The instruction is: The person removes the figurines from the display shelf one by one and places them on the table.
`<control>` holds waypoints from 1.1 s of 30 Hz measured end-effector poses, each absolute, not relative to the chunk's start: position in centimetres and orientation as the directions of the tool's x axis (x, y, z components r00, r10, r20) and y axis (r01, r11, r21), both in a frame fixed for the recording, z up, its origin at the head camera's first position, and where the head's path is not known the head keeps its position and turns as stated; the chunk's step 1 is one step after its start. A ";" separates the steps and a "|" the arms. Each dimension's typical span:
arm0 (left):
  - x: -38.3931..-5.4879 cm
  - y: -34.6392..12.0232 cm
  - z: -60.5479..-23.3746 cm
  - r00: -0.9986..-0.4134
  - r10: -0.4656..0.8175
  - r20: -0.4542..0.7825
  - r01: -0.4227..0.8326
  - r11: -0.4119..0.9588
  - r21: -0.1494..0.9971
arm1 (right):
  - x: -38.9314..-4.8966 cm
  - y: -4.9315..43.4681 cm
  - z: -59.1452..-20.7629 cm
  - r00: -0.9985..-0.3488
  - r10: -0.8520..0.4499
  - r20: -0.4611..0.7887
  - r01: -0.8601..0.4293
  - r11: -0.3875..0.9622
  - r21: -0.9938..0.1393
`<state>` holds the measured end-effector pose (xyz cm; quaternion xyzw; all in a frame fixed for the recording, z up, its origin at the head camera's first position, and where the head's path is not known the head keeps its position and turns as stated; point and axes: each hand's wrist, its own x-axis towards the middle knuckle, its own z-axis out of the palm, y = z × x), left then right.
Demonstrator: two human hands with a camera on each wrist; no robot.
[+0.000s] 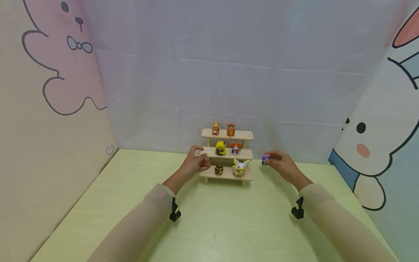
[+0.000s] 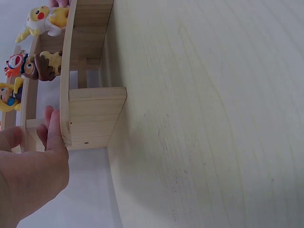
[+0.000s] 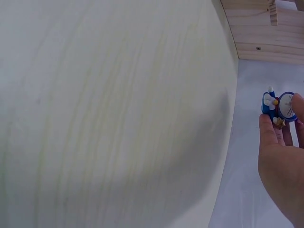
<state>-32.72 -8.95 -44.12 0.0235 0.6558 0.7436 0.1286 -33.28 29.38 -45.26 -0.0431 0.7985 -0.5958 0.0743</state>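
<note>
My left hand (image 1: 193, 165) is at the left end of a three-tier wooden display shelf (image 1: 209, 150), fingers bent at the ends of its middle and lower tiers. In the left wrist view, fingertips touch the lower tier. To the right of the shelf, my right hand (image 1: 283, 165) pinches a small blue-and-white cat figurine (image 3: 280, 108) with a purple top between thumb and fingers. On the shelf's lower tier stand a brown owl figurine (image 1: 219, 169) and a white-and-yellow figurine (image 1: 240, 168) with large ears.
The middle tier bears a yellow-haired figurine (image 1: 220, 148) and an orange-hooded cat figurine (image 1: 235, 148). A yellow bear figurine (image 1: 215, 129) and an orange tiger figurine (image 1: 231, 130) stand on top. Behind the pale table (image 1: 209, 218) hangs a white cloth backdrop (image 1: 196, 83).
</note>
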 end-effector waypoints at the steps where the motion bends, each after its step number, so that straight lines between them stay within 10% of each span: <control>1: -32.7 -8.9 -44.1 -0.965 0.225 -0.131 -0.158 -0.105 0.982 | -33.3 29.4 -45.4 -0.985 -0.158 -0.066 0.019 0.280 -0.960; 33: -32.7 -9.0 -44.1 -0.964 0.236 -0.126 -0.153 -0.099 0.983 | -33.3 30.2 -48.7 -0.983 -0.171 -0.070 0.020 0.274 -0.962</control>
